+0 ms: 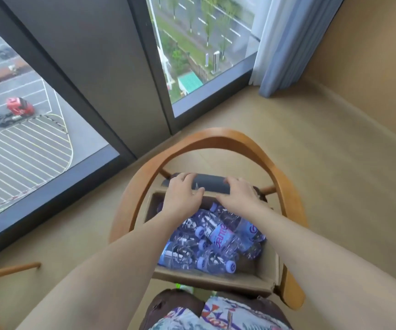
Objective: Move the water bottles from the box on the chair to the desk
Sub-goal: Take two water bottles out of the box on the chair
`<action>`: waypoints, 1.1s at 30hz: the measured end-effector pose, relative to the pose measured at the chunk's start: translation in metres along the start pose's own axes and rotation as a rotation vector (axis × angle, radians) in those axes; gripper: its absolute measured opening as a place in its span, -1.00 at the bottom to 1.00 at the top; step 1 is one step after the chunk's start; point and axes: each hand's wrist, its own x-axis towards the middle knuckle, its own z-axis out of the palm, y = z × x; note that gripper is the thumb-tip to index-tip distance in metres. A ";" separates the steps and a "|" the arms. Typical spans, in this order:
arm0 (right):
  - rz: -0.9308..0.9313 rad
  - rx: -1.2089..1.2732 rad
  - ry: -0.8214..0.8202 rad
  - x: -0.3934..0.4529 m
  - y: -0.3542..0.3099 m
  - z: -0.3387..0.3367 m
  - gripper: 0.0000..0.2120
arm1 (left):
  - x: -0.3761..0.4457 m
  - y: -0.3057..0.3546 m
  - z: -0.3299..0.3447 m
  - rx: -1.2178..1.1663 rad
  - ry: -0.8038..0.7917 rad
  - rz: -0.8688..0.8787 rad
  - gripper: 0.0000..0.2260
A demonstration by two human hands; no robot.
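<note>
Both hands at frame centre, fingers curled over a dark, matte padded roll (210,184) above the box's far edge: left hand (182,194) gripping its left end, right hand (238,196) its right. Just below, open brown cardboard box (216,281), heaped with clear, crinkled plastic water bottles (212,239), lilac caps, purple labels. Underneath, curved bentwood chair (130,206). Around it, beige floor (335,151); upper frame, dark-framed windows (199,44), blue curtain (287,44) upper right.
</note>
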 end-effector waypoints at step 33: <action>0.145 -0.506 0.054 -0.011 -0.001 0.167 -0.12 | 0.004 -0.116 0.075 0.519 -0.457 0.287 -0.41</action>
